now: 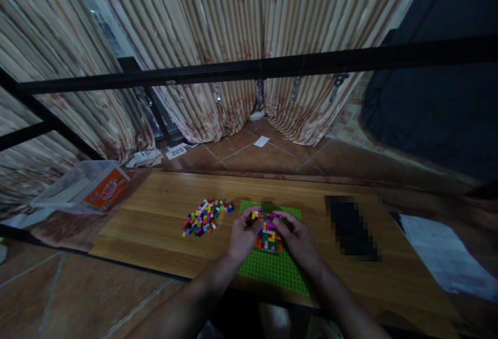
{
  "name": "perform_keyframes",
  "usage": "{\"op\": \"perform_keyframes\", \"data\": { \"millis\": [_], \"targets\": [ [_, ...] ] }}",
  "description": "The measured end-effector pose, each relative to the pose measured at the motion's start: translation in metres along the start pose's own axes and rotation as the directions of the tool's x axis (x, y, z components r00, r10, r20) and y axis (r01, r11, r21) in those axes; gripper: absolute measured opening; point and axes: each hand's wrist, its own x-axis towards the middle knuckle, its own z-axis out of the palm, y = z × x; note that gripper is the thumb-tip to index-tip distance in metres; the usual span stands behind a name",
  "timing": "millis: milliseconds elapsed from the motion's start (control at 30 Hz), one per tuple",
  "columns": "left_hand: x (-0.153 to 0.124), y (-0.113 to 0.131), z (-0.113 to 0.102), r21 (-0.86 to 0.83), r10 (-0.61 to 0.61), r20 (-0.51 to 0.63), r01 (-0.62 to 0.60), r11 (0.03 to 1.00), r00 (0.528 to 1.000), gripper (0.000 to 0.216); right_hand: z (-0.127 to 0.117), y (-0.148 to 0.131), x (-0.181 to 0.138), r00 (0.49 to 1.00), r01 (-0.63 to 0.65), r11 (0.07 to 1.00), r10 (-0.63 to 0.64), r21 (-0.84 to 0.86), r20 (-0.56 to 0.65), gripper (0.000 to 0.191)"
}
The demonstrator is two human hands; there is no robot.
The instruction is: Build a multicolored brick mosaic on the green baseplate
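A green studded baseplate [272, 269] lies on the wooden table [155, 225] in front of me. On it stands a small block of multicoloured bricks [268, 235]. My left hand [243, 235] rests against the block's left side, its fingers curled and pinched at the top edge. My right hand [298, 238] presses the block's right side, fingers bent onto its upper corner. A loose heap of small coloured bricks [204, 217] lies on the table to the left of the plate, a short way from my left hand.
A dark flat object [352, 227], blurred out, lies on the table to the right. A clear plastic box with an orange label [89, 188] sits at the far left. A black metal rail [257, 69] crosses above, with curtains behind it.
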Motion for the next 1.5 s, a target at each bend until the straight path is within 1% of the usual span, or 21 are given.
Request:
{"op": "perform_keyframes", "data": {
  "millis": [100, 300, 467, 567, 700, 800, 867, 967, 1033, 1100, 1233, 1333, 1500],
  "targets": [
    [-0.001, 0.000, 0.001, -0.011, 0.003, -0.010, -0.003, 1.000, 1.000, 0.036, 0.003, 0.005, 0.001, 1.000, -0.028, 1.000, 0.028, -0.005, -0.004, 0.049],
    [-0.002, 0.003, 0.004, 0.000, 0.022, -0.034, -0.022, 1.000, 0.999, 0.030, 0.007, 0.008, 0.003, 0.997, -0.043, 0.992, 0.035, -0.121, -0.069, 0.052],
    [-0.002, 0.002, 0.005, 0.014, 0.043, -0.032, -0.043, 0.999, 0.999, 0.029, 0.011, 0.006, 0.002, 0.995, -0.065, 0.994, 0.058, -0.086, -0.086, 0.049],
    [-0.002, 0.001, 0.005, 0.018, 0.054, -0.035, -0.053, 0.998, 0.998, 0.028, 0.013, 0.006, 0.002, 0.994, -0.056, 0.995, 0.048, -0.088, -0.095, 0.048],
    [-0.002, -0.001, 0.006, 0.043, 0.061, -0.039, -0.059, 0.997, 0.997, 0.028, 0.014, 0.006, 0.003, 0.991, -0.048, 0.984, 0.026, -0.172, -0.128, 0.045],
    [-0.002, -0.001, 0.005, 0.056, 0.064, -0.041, -0.062, 0.997, 0.997, 0.027, 0.012, 0.004, 0.004, 0.993, -0.029, 0.978, 0.004, -0.206, -0.120, 0.042],
    [-0.002, -0.001, 0.005, 0.059, 0.063, -0.044, -0.060, 0.996, 0.997, 0.027, 0.010, 0.002, 0.003, 0.996, -0.016, 0.981, -0.001, -0.195, -0.088, 0.042],
    [-0.002, 0.000, 0.005, 0.042, 0.058, -0.051, -0.056, 0.998, 0.997, 0.026, 0.006, -0.002, 0.002, 0.999, -0.016, 0.995, 0.013, -0.098, -0.034, 0.044],
    [-0.002, 0.001, 0.005, 0.033, 0.060, -0.062, -0.058, 0.998, 0.996, 0.025, 0.003, -0.004, 0.002, 0.999, -0.031, 0.999, 0.031, -0.028, -0.033, 0.046],
    [-0.002, 0.000, 0.005, 0.023, 0.058, -0.066, -0.057, 0.998, 0.996, 0.024, 0.000, -0.004, 0.002, 0.998, -0.048, 0.999, 0.048, 0.001, -0.049, 0.049],
    [-0.002, -0.004, 0.005, -0.005, 0.054, -0.054, -0.054, 0.999, 0.997, 0.026, -0.001, -0.001, 0.002, 0.998, -0.043, 0.999, 0.042, -0.005, -0.049, 0.051],
    [-0.002, -0.006, 0.006, 0.010, 0.044, -0.040, -0.043, 0.999, 0.998, 0.030, 0.000, 0.001, 0.002, 0.999, -0.033, 0.999, 0.032, -0.019, -0.042, 0.051],
    [-0.004, -0.006, 0.012, 0.023, 0.054, -0.066, -0.053, 0.998, 0.996, 0.030, -0.001, 0.000, 0.003, 0.998, -0.028, 0.999, 0.027, -0.026, -0.048, 0.051]
  ]
}}
